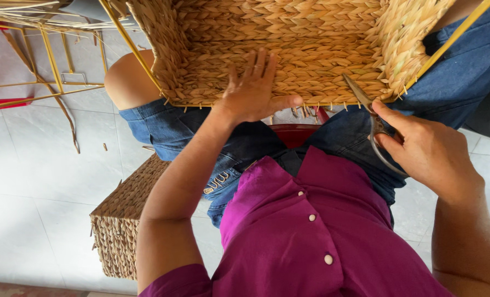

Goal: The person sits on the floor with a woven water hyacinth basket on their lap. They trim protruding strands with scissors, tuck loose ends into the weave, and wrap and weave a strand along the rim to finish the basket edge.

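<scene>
Tiled floor (30, 181); right hand (429, 151) grips scissors (372, 124).

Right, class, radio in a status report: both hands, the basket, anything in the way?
Left hand flat on woven basket. Right hand gripping scissors, blades at basket's lower edge. Nothing blocking.

left hand (253, 93) splayed flat, right hand (429, 151) gripping
</scene>
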The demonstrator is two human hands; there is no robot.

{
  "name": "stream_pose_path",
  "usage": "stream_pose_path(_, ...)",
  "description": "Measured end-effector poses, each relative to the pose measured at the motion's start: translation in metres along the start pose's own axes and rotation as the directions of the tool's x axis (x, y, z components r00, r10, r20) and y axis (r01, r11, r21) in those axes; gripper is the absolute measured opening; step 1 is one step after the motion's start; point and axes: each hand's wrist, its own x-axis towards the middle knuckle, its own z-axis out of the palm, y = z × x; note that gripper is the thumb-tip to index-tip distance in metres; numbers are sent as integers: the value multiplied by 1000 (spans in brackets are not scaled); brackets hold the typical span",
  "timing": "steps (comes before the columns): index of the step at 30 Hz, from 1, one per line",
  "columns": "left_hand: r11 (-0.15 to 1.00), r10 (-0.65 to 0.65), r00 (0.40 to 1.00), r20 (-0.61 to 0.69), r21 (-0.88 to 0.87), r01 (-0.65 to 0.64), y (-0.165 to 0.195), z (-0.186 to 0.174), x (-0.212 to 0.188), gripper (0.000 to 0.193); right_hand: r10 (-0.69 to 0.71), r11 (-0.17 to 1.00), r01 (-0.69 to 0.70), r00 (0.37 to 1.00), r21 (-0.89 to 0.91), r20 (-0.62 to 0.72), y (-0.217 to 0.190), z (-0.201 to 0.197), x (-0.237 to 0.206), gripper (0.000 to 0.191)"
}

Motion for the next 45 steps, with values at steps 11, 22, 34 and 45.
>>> stream_pose_path(11, 981, 166, 986, -23, -101, -167, 47, 1, 38, 129, 73, 995, -75, 997, 66, 19, 0, 0, 2, 61)
stream_pose_path(22, 981, 180, 982, 55, -81, -175, 48, 27, 69, 129, 51, 980, -42, 998, 192, -41, 8, 7, 0, 59)
stream_pose_path(34, 989, 81, 982, -168, -112, -101, 41, 16, 26, 109, 118, 960, -107, 993, 258, -25, 4, 5, 0, 56)
stream_pose_path(45, 870, 3, 405, -914, -197, -451, 0, -48, -95, 31, 173, 939, -167, 985, 302, 6, -1, 4, -1, 56)
